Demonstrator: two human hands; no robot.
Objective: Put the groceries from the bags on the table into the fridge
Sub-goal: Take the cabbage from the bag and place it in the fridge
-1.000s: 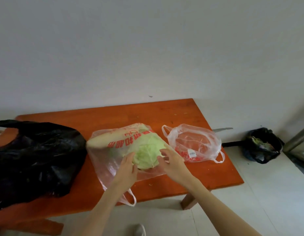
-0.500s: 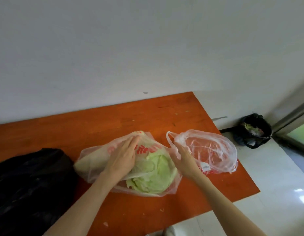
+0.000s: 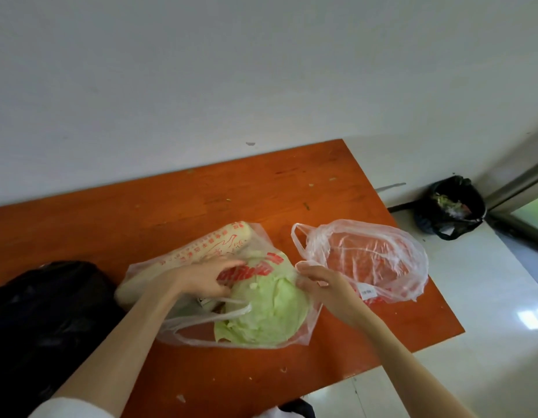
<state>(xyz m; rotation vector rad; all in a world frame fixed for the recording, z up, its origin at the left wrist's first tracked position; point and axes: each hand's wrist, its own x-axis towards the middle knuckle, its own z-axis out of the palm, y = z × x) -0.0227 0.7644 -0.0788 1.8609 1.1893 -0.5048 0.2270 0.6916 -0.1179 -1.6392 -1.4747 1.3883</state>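
Note:
A clear plastic bag with red print (image 3: 201, 251) lies on the orange wooden table (image 3: 171, 206). It holds a pale green cabbage (image 3: 270, 315) and a long pale radish (image 3: 231, 233). My left hand (image 3: 207, 277) is inside the bag's mouth, fingers on the plastic above the cabbage. My right hand (image 3: 322, 285) pinches the bag's right edge beside the cabbage. A second clear bag (image 3: 367, 257) with something red inside lies just to the right. A black bag (image 3: 41, 312) sits at the left.
A white wall runs behind the table. On the tiled floor at the right stands a black-lined waste bin (image 3: 450, 206), next to a door frame (image 3: 521, 188). The table's right edge and near corner (image 3: 454, 327) are close to my right arm.
The camera has come closer to the table. My left hand slid from the top of the bag into its mouth; my right hand now grips the bag's edge, and the cabbage shows more.

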